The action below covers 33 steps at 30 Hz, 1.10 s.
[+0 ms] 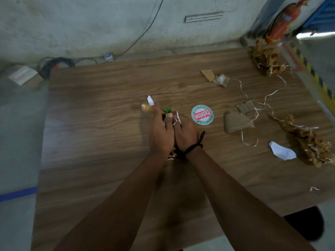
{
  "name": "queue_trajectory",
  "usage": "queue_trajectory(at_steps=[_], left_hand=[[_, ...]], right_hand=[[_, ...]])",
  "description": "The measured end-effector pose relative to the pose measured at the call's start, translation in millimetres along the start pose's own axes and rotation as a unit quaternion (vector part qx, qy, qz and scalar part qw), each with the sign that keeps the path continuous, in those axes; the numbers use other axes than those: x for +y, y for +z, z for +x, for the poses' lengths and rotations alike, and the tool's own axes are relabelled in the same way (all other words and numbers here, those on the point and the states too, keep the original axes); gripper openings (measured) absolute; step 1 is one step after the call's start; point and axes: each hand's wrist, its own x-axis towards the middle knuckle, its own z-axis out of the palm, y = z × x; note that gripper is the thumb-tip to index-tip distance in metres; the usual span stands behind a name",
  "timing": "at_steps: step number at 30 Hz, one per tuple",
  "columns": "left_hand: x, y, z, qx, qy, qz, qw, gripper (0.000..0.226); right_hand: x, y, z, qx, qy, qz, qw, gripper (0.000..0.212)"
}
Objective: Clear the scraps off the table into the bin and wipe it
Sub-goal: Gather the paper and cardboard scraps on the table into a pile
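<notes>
Both hands meet over the middle of the counter (pixel 94 109). The left hand (pixel 161 132) and right hand (pixel 187 132) are pressed side by side, fingers curled in around the gathered scraps (pixel 146 107). A tan bit and a white sliver poke out past the left fingertips, something green shows by the thumb, and pale shreds hang out under the wrists. The step in hand looks like packing litter into one handful before carrying it off. The bundle wants a firm squeeze, because the loose shreds at the wrist end could easily drop. Most of the mess lies on the right half. The round label (pixel 202 115) sits just right of the hands, with a folded cardboard piece (pixel 237 123) further right and a white paper scrap (pixel 281 151) nearer. Thin string (pixel 263 98) trails between them. One shredded brown clump (pixel 268 58) sits at the far right corner and another (pixel 308 142) at the right edge. The label lies flat and probably needs an edge lifted. The string is best wound into the clumps and taken in one go. The bin is out of view, and no cloth shows.
</notes>
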Motion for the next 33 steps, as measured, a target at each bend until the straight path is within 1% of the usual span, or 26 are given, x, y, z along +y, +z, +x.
queue_trajectory(at_steps=[1,3,5,6,9,12,13,14,16,17,18,20,21,22,23,25,26,27,28,29,31,33], left_hand=[[-2,1,2,0.0,-0.001,0.011,1.0,0.047],[-9,4,6,0.019,0.01,0.043,0.999,0.049],[-13,9,9,0.045,0.034,0.104,0.993,0.046],[-13,9,10,0.045,0.035,0.118,0.991,0.046],[-10,8,9,0.062,0.009,0.1,0.993,0.045],[-4,7,4,0.071,0.007,0.07,0.995,0.026],[-2,7,4,0.067,0.007,0.056,0.996,0.023],[-1,6,4,0.062,0.009,0.049,0.997,0.026],[3,2,3,0.05,0.019,0.05,0.997,0.04],[6,-1,2,0.039,0.018,0.044,0.998,0.043],[9,-5,1,0.022,0.008,0.022,1.0,0.042],[10,-11,2,-0.022,-0.03,-0.078,0.996,0.037],[11,-16,4,-0.041,-0.048,-0.135,0.989,0.038],[7,-21,8,-0.051,-0.06,-0.169,0.982,0.042],[1,-25,14,-0.059,-0.07,-0.177,0.98,0.05],[-10,-35,22,-0.08,-0.092,-0.158,0.98,0.067],[-10,-41,22,-0.089,-0.109,-0.153,0.978,0.073],[-11,-45,23,-0.095,-0.114,-0.15,0.978,0.077],[-9,-49,23,-0.101,-0.09,-0.15,0.979,0.075],[-2,-54,21,-0.106,-0.041,-0.147,0.983,0.069],[13,-58,15,-0.096,0.039,-0.143,0.984,0.055],[28,-61,6,-0.078,0.1,-0.134,0.983,0.051]], right_hand=[[1,2,1,0.009,-0.015,-0.016,1.0,0.036],[4,3,3,0.015,-0.023,-0.028,0.999,0.037],[7,4,4,0.014,-0.019,-0.03,0.999,0.04],[8,5,4,0.011,-0.017,-0.031,0.999,0.041],[7,6,2,0.011,-0.01,-0.029,0.999,0.042],[2,3,0,0.011,0.002,-0.026,1.0,0.045],[0,2,0,0.01,0.004,-0.024,1.0,0.047],[-1,1,0,0.002,0.013,-0.022,1.0,0.048],[-5,0,1,-0.025,0.033,-0.009,0.999,0.051],[-6,-1,1,-0.042,0.042,0.003,0.998,0.053],[-8,-4,0,-0.057,0.053,0.019,0.997,0.055],[-13,-14,-2,-0.071,0.076,0.073,0.992,0.055],[-14,-20,-2,-0.068,0.087,0.107,0.988,0.05],[-13,-25,-2,-0.059,0.097,0.134,0.985,0.046],[-14,-31,-1,-0.05,0.108,0.153,0.981,0.049],[-16,-42,2,-0.032,0.142,0.178,0.973,0.068],[-17,-47,4,-0.028,0.147,0.18,0.972,0.073],[-22,-54,4,-0.026,0.145,0.18,0.973,0.07],[-29,-60,2,-0.023,0.142,0.181,0.973,0.063],[-33,-66,1,-0.025,0.136,0.184,0.973,0.056],[-32,-74,-4,-0.029,0.13,0.19,0.973,0.052],[-29,-78,-13,-0.03,0.147,0.205,0.967,0.048]])
